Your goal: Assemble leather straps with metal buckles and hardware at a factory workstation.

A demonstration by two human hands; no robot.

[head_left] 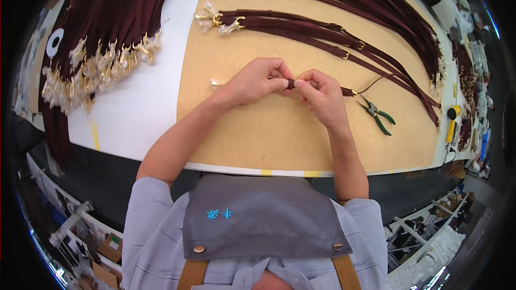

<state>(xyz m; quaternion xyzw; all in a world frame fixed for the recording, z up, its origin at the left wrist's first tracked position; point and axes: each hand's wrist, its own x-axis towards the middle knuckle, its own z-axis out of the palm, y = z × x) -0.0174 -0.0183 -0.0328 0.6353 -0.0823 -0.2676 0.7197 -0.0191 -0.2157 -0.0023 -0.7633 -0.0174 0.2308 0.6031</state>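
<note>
Over the middle of the tan board, my left hand [262,79] and my right hand [324,96] pinch a dark maroon strap [291,84] between thumbs and fingers. Only a short piece of it shows between the fingertips; the rest there is covered by the hands. To the right of my right hand, a maroon length with a gold buckle [353,92] comes out. A wrapped metal end [215,84] shows left of my left wrist. Green-handled pliers [378,114] lie with jaws parted, just right of my right hand.
Beyond my hands lie finished-looking buckled straps [301,31] with plastic-wrapped clasps. A thick bundle of maroon straps [371,8] spreads at the far right. Many more hang on the left [118,16], near a white ring [54,43]. A yellow-black tool [452,115] rests at the right edge.
</note>
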